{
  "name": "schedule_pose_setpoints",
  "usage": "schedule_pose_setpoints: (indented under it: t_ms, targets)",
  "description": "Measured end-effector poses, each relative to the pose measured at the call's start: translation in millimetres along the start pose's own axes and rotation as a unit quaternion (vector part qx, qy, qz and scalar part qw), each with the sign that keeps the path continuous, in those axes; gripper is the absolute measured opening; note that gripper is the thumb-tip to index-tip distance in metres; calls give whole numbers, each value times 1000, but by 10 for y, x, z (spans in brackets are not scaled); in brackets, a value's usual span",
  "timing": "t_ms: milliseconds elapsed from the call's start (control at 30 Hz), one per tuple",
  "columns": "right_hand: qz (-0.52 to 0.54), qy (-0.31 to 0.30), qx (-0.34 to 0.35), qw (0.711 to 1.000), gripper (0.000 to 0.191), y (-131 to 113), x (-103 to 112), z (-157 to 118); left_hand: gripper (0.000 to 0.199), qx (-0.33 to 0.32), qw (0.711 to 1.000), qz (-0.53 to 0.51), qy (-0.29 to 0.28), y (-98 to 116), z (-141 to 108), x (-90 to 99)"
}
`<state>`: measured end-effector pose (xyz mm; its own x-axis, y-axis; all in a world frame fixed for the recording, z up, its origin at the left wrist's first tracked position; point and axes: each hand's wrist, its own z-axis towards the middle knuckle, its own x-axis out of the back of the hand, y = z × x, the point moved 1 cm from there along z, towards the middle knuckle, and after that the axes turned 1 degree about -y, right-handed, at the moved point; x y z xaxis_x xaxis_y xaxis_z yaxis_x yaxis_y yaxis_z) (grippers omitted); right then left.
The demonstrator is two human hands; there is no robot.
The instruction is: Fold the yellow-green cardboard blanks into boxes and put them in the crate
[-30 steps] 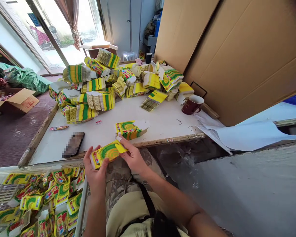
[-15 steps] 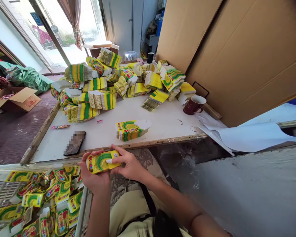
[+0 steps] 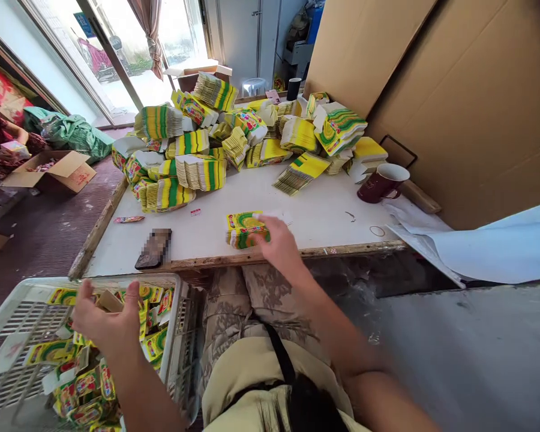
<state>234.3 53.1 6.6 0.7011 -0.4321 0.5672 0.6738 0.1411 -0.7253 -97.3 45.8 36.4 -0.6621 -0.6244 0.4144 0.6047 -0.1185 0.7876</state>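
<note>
Over the white basket at the lower left, my left hand is raised with its fingers spread. A brown-edged open carton shows between its fingers, seemingly loose below them. Yellow and green cartons lie jumbled in the basket. My right hand reaches to the table's front, thumb and fingers around the right end of a small stack of flat yellow cartons. Larger bundles of flat cartons are heaped at the back of the white table.
A phone lies near the table's front edge. The maroon mug stands at the right beside paper sheets. Tall cardboard leans behind it. On the far left, another person's hand holds a small box over an open cardboard box.
The yellow carton held in both hands is no longer between them. My left hand has moved left over the basket and opened; my right hand has moved up to the small stack. The view has shifted.
</note>
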Motion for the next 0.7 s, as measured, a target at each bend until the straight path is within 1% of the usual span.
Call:
schedule_pose_setpoints:
  t_ms: [33, 67, 100, 167, 233, 267, 300, 333, 400, 433, 467, 500, 533, 567, 600, 633, 667, 700]
  targets:
    - [-63, -6, -13, 998, 37, 97, 33, 92, 89, -19, 998, 50, 32, -83, 51, 34]
    - [-109, -26, -22, 993, 34, 186, 44, 162, 89, -27, 996, 75, 40, -135, 62, 30]
    - [-138, -49, -25, 989, 31, 262, 37, 208, 84, -27, 997, 69, 30, -152, 35, -4]
    - [-148, -69, -13, 986, 26, 380, -5, 238, 66, -13, 998, 38, -56, -92, -108, -137]
    - [-160, -46, 18, 986, 24, 454, -48, 219, 52, -12, 989, -16, -143, 47, -304, -297]
    - [-162, -26, 33, 986, 23, 478, -61, 206, 49, 4, 981, -50, -187, 116, -399, -378]
    - [-158, -6, 42, 987, 23, 490, -67, 193, 47, 24, 972, -89, -217, 177, -486, -454]
    - [-144, 11, 44, 989, 24, 486, -66, 180, 46, 45, 958, -125, -254, 228, -567, -526]
    - [-94, 66, 12, 993, 31, 416, -43, 129, 52, 82, 923, -210, -311, 305, -707, -652]
    - [-59, 80, -19, 995, 36, 343, -30, 79, 60, 101, 899, -263, -335, 341, -771, -706]
    - [-13, 79, -41, 996, 42, 244, -23, 9, 70, 118, 870, -323, -353, 380, -830, -754]
    - [34, 70, -48, 996, 46, 119, -25, -82, 80, 133, 840, -385, -358, 425, -881, -794]
    - [86, 18, -36, 995, 45, -24, -47, -190, 85, 148, 812, -442, -351, 474, -923, -828]
    - [152, -45, -11, 987, 42, -177, -85, -310, 85, 164, 787, -493, -332, 527, -955, -853]
    - [218, -138, -4, 966, 38, -324, -141, -439, 81, 178, 768, -537, -301, 578, -973, -869]
    - [283, -217, -7, 934, 36, -456, -204, -566, 75, 188, 756, -569, -262, 624, -979, -877]
    - [337, -254, -9, 907, 37, -564, -264, -679, 67, 194, 754, -588, -219, 660, -973, -878]
    - [359, -272, -7, 893, 41, -645, -319, -774, 61, 194, 759, -595, -178, 685, -958, -871]
